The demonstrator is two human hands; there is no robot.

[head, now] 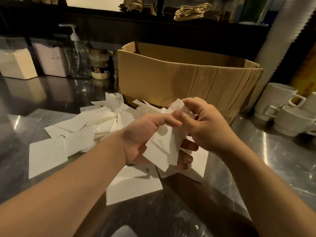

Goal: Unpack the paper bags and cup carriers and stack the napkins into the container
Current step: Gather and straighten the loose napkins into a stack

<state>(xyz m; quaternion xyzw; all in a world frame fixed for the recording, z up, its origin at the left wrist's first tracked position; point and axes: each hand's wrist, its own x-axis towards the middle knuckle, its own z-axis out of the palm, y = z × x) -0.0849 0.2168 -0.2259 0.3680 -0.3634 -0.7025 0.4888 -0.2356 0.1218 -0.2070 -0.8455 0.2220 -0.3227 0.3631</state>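
- Napkin bundle [164, 144]: white, fanned, held above the steel counter [256, 159] between both hands, lower corner hanging past the palm.
- Left hand [145, 135]: cradles the bundle from beneath, thumb pressed on top, fingers curled under it.
- Right hand [205, 120]: fingers curled, pinching the bundle's upper edge.
- Loose napkins [89, 127]: scattered heap on the counter, left of and below the hands.
- Cardboard box [184, 74]: open, directly behind the hands.
- Clear containers [17, 64]: far left, holding white stacks.
- White cups [280, 103]: stacked at right.
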